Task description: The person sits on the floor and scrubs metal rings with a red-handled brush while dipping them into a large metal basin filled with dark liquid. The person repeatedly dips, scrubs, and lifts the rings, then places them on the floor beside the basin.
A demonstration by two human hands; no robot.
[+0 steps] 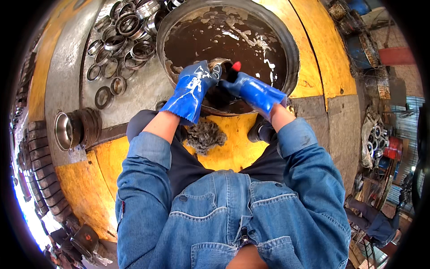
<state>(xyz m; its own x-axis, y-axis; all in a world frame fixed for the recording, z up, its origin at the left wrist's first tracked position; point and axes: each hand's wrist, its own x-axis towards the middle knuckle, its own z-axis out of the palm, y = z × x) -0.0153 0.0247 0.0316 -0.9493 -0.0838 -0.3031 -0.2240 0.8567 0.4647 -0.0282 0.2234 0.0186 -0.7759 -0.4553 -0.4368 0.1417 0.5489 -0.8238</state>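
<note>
My left hand [191, 89], in a wet blue rubber glove, is closed around a metal ring [219, 61] over the near side of a large round tub [293, 54]. My right hand [257, 93], gloved alike, is closed beside the ring on a dark tool with a red tip [236, 66]; motion blurs it, and its kind does not show. Dark brown liquid [210, 38] with patches of pale foam lies in the tub. Below my hands, between my feet, a grey clump of shaggy fibre [206, 136] sits on the yellow floor.
Several metal rings [127, 24] lie heaped on a grey sheet left of the tub. Nearer stand a shiny metal bowl [67, 131] and stacked rings [89, 127]. Drums [360, 49] line the right side; a bag of metal parts [376, 139] lies below. Another person [376, 224] is at lower right.
</note>
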